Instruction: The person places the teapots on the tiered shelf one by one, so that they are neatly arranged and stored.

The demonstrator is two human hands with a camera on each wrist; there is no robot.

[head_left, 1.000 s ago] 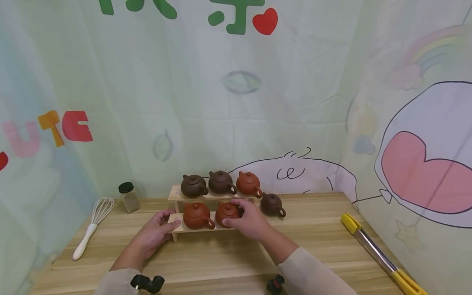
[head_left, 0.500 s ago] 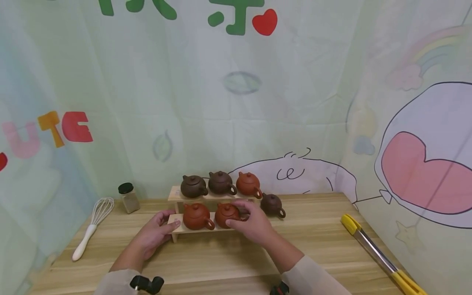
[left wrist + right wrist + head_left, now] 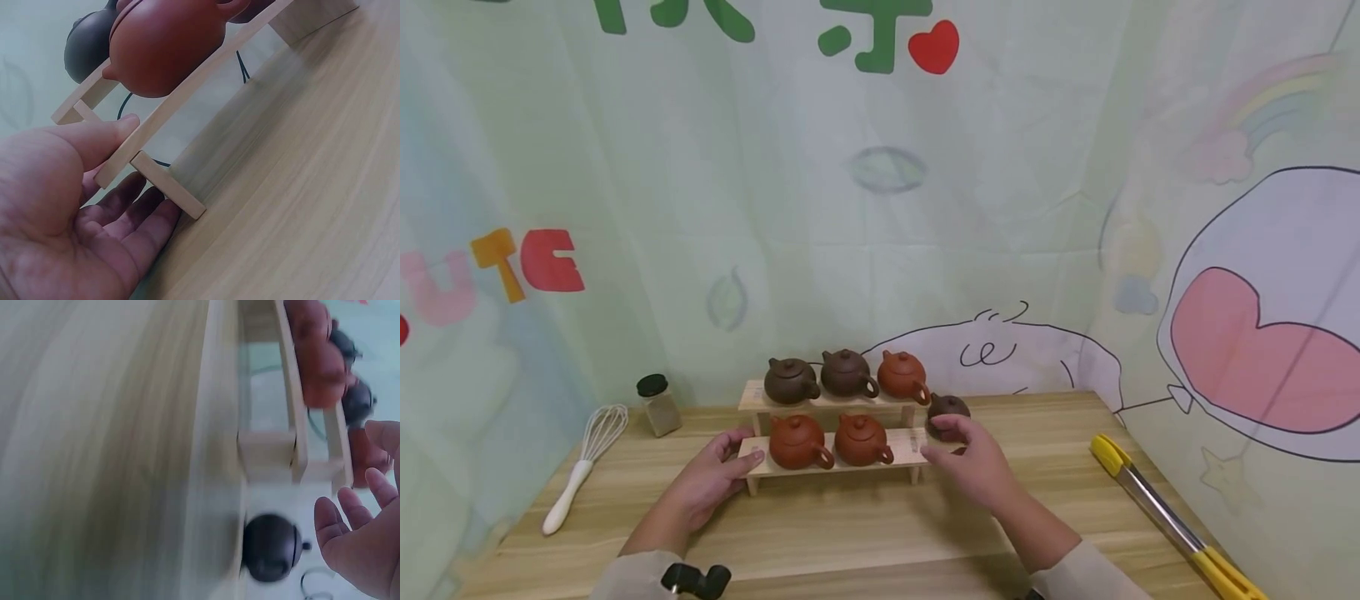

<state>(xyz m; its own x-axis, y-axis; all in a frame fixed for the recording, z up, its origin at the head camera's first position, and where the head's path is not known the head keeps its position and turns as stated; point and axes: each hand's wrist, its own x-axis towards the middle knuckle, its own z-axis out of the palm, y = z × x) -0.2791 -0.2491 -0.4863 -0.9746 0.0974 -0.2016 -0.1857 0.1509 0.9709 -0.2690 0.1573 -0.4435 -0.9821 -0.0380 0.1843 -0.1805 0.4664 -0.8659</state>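
Observation:
A two-tier wooden stand (image 3: 908, 442) holds several small clay teapots. My left hand (image 3: 709, 482) grips the left end of its lower tier; in the left wrist view the thumb lies on top and the fingers curl beneath. Two reddish-brown teapots, one on the left (image 3: 796, 442) and one in the middle (image 3: 861, 439), sit on that tier, with bare wood to their right. Off the stand's right end, my right hand (image 3: 981, 467) has parted, empty fingers. It partly covers a dark brown teapot (image 3: 947, 406) standing on the table.
On the upper tier are two dark brown teapots, the left one (image 3: 790, 382) and the middle one (image 3: 847, 374), plus a reddish one (image 3: 902, 375). A whisk (image 3: 583, 467) and a black-lidded jar (image 3: 659, 406) are at left, yellow-tipped tongs (image 3: 1157, 500) at right. A printed curtain hangs behind.
My right hand has let go of the second reddish teapot on the lower tier and moved right toward the dark teapot on the table. My left hand keeps its grip on the stand.

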